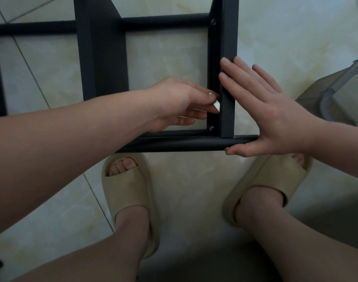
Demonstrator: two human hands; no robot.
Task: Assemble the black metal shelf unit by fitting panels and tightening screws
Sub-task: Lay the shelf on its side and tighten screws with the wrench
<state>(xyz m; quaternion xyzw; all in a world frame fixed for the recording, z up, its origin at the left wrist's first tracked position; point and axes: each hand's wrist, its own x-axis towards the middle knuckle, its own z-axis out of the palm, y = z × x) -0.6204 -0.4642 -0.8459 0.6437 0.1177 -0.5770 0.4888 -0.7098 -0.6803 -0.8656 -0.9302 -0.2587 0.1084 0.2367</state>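
Head view looks straight down at a pale tiled floor (194, 176), where the black metal shelf frame (31, 27) lies flat from 9 o'clock to 1 o'clock, low enough for the person to work on from above. A wide flat panel (104, 58) crosses it at 11 o'clock. An angle post (228, 37) runs from 12 o'clock down to the centre, where it meets a round bar (184, 143) lying crosswise just above the feet. A grey translucent plastic bin (337, 94) sits at 3 o'clock, apart from the frame. Two beige slippers (125, 192) stand at 6 o'clock, toes just short of the bar.

The right hand (276, 115) is spread flat, its straight fingers pressed on the post's outer face and its thumb lying along the bar's end. It probably braces the corner so the joint does not shift. The left hand (178, 100) reaches in from 9 o'clock, thumb and forefinger pinched on a small white piece (216, 105) held against the post's inner face. What that piece is cannot be told.

A screw (211, 128) already sits in the corner just below the left fingers, and another (213, 21) shows at 12 o'clock, where the far rail joins the post. So this side looks fastened, and the hands seem to be attending to the post between the two.
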